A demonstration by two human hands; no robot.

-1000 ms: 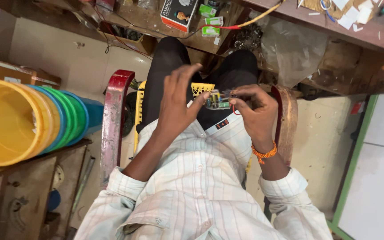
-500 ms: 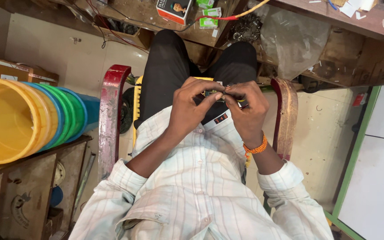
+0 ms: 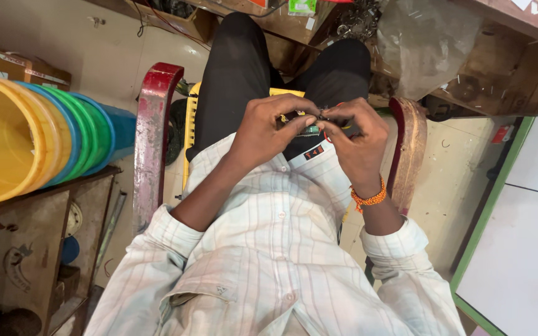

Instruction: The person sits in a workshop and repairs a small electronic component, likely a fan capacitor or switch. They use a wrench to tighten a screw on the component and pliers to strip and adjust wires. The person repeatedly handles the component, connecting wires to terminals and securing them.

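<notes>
Left hand [image 3: 263,127] and right hand [image 3: 356,134] pinch small green circuit-board part [image 3: 309,129] between fingertips, above lap, just ahead of red wooden chair arm [image 3: 152,124]. Best kept steady, grip light, close to body.

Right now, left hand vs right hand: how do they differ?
Left hand has a bare wrist; right hand wears an orange thread band. Left forearm is bare to a rolled sleeve; right sleeve reaches nearer the wrist. Both pinch the same small green part over the lap.
</notes>
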